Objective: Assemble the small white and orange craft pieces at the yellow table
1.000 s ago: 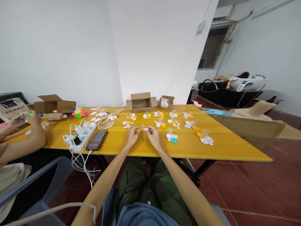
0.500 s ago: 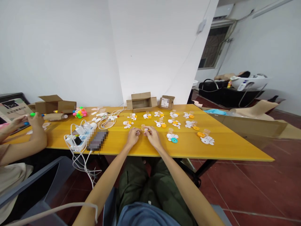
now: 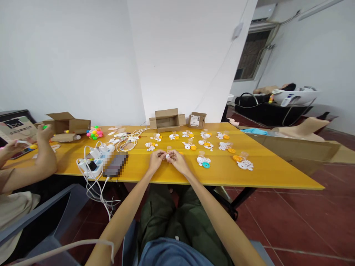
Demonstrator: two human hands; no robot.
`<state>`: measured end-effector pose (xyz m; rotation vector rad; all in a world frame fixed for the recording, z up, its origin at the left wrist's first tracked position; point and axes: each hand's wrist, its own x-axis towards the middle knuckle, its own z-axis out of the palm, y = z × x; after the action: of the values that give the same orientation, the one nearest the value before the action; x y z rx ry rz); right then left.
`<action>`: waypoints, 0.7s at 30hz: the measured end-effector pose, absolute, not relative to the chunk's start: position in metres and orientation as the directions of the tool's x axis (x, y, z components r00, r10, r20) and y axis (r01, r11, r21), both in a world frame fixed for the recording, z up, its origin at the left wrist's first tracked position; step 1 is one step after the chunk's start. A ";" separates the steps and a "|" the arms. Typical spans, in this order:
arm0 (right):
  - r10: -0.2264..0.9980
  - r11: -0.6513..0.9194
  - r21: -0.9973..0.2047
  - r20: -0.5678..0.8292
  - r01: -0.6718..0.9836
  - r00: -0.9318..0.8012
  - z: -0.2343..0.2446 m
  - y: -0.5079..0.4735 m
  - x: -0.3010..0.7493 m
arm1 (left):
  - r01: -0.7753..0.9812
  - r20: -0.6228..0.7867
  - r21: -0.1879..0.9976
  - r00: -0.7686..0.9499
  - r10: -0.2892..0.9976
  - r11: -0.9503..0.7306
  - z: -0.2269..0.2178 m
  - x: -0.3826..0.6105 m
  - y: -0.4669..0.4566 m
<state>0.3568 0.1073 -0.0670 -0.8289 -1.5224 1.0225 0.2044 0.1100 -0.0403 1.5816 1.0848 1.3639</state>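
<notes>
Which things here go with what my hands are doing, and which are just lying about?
In use: left hand, right hand, small white piece pinched between them, white-and-orange part sets.
Lying about: power strip, cardboard box, coloured balls, white cables.

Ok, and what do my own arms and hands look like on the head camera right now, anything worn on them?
The left forearm and right forearm are bare, with no sleeves in view. The left hand and right hand show no gloves, watch or rings. A white cable curves beside the left forearm. Below are dark green trousers and a blue-grey top.
</notes>
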 end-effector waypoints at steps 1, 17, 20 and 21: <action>0.905 0.382 -0.924 0.379 -0.022 -0.192 -0.066 0.107 0.357 | 0.101 0.335 0.934 0.083 0.938 -0.343 -0.041 0.205 0.110; 0.901 0.403 -0.915 0.400 -0.018 -0.166 -0.061 0.105 0.356 | 0.061 0.363 0.925 0.143 0.921 -0.374 -0.040 0.205 0.108; 0.892 0.419 -0.908 0.413 -0.009 -0.185 -0.063 0.106 0.355 | 0.053 0.335 0.937 0.127 0.933 -0.344 -0.040 0.205 0.107; 0.892 0.418 -0.908 0.412 -0.009 -0.184 -0.063 0.107 0.355 | 0.048 0.324 0.942 0.142 0.935 -0.333 -0.040 0.205 0.106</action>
<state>0.3550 0.1068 -0.0631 -0.8123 -1.5367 0.9926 0.2049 0.1064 -0.0396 1.5668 0.9830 1.3117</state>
